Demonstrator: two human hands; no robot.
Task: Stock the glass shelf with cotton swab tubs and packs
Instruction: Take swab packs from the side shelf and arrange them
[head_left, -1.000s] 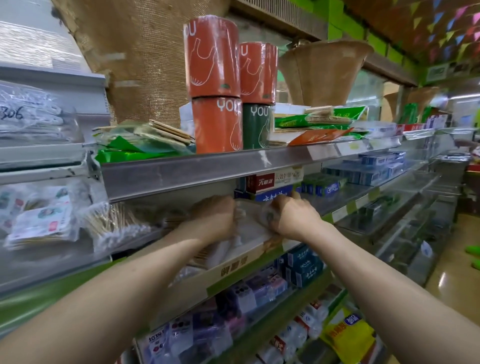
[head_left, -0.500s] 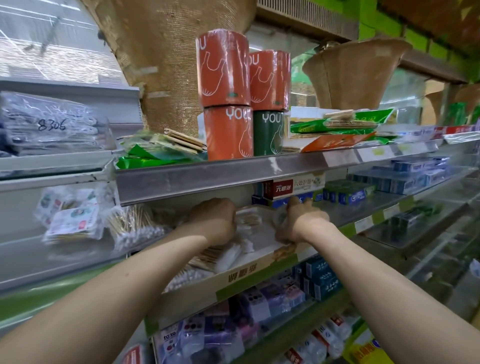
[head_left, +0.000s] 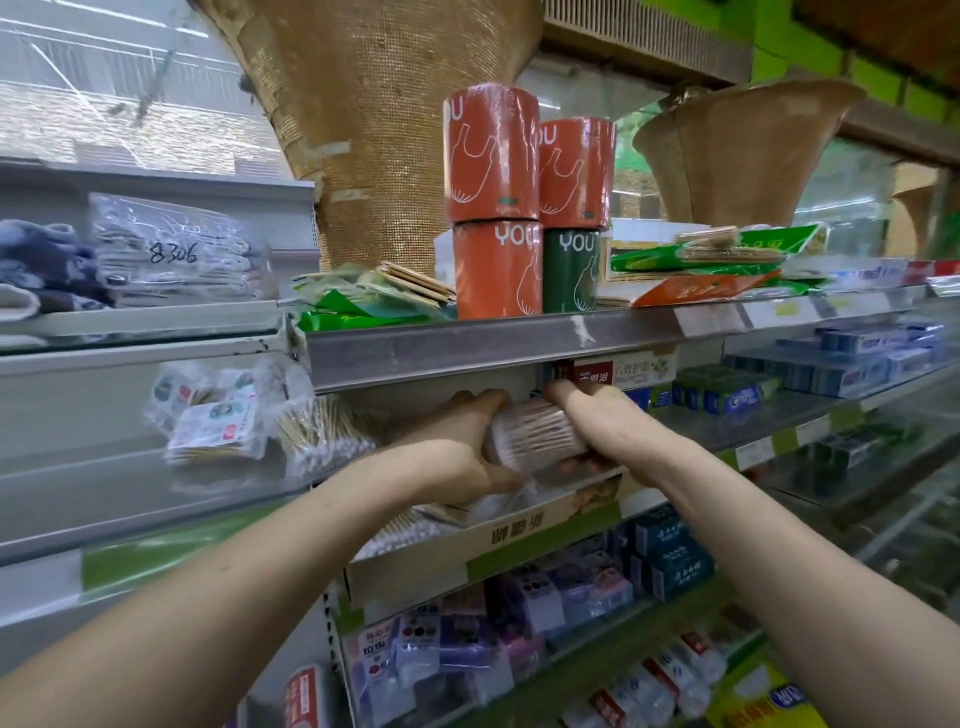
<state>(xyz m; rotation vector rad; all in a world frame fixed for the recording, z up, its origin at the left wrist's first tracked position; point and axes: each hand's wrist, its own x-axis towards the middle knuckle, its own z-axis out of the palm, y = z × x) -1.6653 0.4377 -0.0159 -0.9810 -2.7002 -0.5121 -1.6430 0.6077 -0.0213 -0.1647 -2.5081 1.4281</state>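
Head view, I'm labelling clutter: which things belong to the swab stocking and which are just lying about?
Job: swab tub, left hand, right hand, swab packs, cardboard tray.
Lying about: orange rolls, toothpaste boxes, green packets.

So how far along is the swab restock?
Done: swab packs already lie on the glass shelf at left. In hand: left hand and right hand grip a cotton swab tub, not yet set down. Left: further packs lie in the cardboard tray.
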